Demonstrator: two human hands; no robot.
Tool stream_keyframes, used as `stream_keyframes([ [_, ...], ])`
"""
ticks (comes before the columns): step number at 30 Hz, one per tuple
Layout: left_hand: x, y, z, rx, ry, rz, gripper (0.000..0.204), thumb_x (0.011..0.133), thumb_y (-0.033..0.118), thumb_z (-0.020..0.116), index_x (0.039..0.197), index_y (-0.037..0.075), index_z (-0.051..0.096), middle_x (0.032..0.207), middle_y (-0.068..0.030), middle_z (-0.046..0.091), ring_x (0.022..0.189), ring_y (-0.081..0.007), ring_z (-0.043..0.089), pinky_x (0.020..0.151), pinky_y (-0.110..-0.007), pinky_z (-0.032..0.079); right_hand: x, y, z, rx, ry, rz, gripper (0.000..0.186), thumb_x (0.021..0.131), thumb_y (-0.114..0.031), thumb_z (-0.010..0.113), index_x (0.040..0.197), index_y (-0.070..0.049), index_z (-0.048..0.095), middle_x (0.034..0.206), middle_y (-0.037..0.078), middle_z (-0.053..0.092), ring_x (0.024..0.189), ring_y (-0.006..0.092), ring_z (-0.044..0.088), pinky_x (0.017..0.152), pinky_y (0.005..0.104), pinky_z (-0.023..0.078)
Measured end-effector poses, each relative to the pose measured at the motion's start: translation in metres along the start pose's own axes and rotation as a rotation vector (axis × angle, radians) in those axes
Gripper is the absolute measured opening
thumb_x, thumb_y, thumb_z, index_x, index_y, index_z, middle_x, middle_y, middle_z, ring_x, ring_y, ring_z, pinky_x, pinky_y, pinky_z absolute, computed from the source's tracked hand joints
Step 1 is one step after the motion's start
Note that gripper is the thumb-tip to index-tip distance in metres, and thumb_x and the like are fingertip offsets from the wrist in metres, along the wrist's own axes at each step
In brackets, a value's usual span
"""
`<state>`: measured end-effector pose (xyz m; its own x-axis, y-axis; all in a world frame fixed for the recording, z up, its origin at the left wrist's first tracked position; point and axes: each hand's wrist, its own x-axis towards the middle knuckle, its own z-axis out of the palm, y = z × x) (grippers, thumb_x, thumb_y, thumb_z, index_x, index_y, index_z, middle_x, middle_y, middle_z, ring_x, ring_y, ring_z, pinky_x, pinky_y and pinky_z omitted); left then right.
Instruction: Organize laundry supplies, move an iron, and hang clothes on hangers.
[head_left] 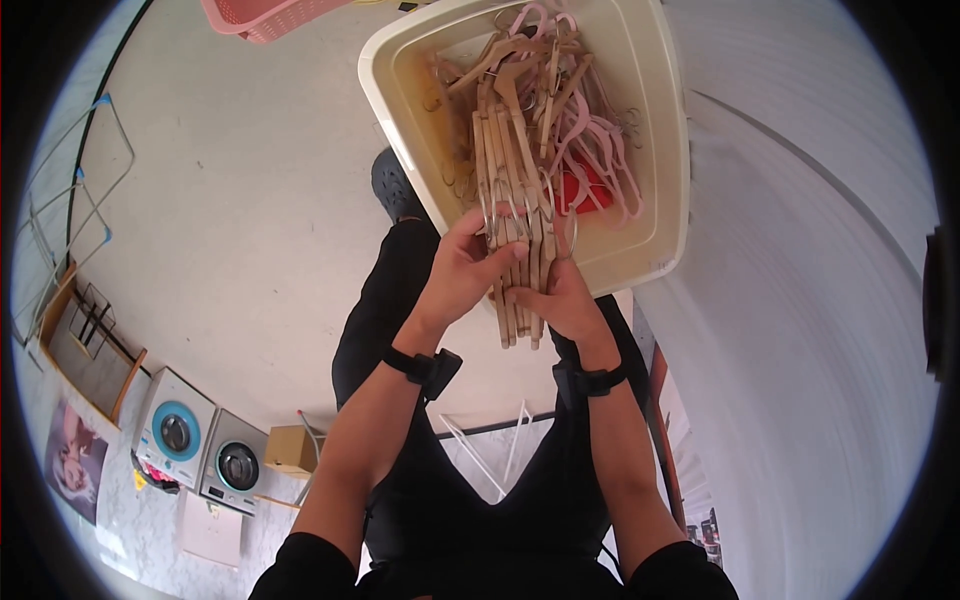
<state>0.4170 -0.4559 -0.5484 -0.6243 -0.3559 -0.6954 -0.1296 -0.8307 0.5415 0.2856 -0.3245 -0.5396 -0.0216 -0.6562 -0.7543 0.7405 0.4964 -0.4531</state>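
Note:
Both my hands are closed around a bundle of wooden hangers (507,150), stacked side by side with their metal hooks bunched together in the middle. My left hand (470,262) wraps the bundle from the left, thumb across the wood. From the right, my right hand (568,297) grips it slightly lower, its thumb also over the hangers. The bundle's near ends stick out below my fingers, over the near rim of a cream plastic tub (560,262). Inside the tub lie more wooden hangers, several pink hangers (605,150) and a red piece (582,190).
A pink basket (262,20) sits at the far left on the pale floor (250,200). White fabric (790,330) hangs along the right. Two front-loading machines (178,425), a cardboard box (291,450) and a wire rack (100,190) stand on the left.

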Motion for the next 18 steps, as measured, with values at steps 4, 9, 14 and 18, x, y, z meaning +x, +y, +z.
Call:
stream_keyframes([
  [4, 0.0, 0.006, 0.01, 0.083, -0.003, 0.118, 0.077, 0.103, 0.0, 0.064, 0.168, 0.014, 0.024, 0.148, -0.0087, 0.054, 0.125, -0.0138, 0.057, 0.102, -0.03, 0.05, -0.003, 0.013, 0.003, -0.098, 0.022, -0.019, 0.092, 0.087, 0.018, 0.067, 0.164, -0.009, 0.022, 0.146, 0.011, 0.053, 0.129, 0.0215, 0.061, 0.104, 0.0382, 0.056],
  [9, -0.007, 0.01, 0.008, -0.055, 0.054, 0.008, 0.075, 0.114, 0.023, 0.045, 0.171, 0.017, -0.003, 0.161, -0.0136, 0.042, 0.136, -0.0189, 0.051, 0.113, -0.035, 0.042, -0.004, 0.015, 0.01, -0.008, 0.089, -0.044, 0.084, 0.089, 0.014, 0.07, 0.159, -0.006, 0.026, 0.138, 0.011, 0.06, 0.124, 0.0215, 0.065, 0.104, 0.0381, 0.057],
  [14, -0.001, 0.007, 0.002, -0.271, 0.184, -0.11, 0.065, 0.114, 0.032, 0.038, 0.169, 0.008, 0.012, 0.161, -0.0178, 0.044, 0.14, -0.0246, 0.052, 0.121, -0.043, 0.037, -0.001, 0.024, 0.011, -0.056, 0.101, -0.057, 0.093, 0.089, 0.015, 0.068, 0.164, -0.009, 0.02, 0.142, 0.011, 0.058, 0.127, 0.0193, 0.062, 0.105, 0.0368, 0.055],
  [18, -0.002, 0.014, -0.013, -0.505, -0.035, -0.11, 0.052, 0.107, 0.017, 0.048, 0.155, -0.004, 0.039, 0.152, -0.0165, 0.054, 0.136, -0.03, 0.057, 0.117, -0.045, 0.043, -0.002, 0.013, 0.013, 0.031, 0.026, -0.073, 0.108, 0.087, 0.016, 0.069, 0.171, -0.015, 0.009, 0.155, 0.009, 0.05, 0.136, 0.0147, 0.052, 0.112, 0.0326, 0.047],
])
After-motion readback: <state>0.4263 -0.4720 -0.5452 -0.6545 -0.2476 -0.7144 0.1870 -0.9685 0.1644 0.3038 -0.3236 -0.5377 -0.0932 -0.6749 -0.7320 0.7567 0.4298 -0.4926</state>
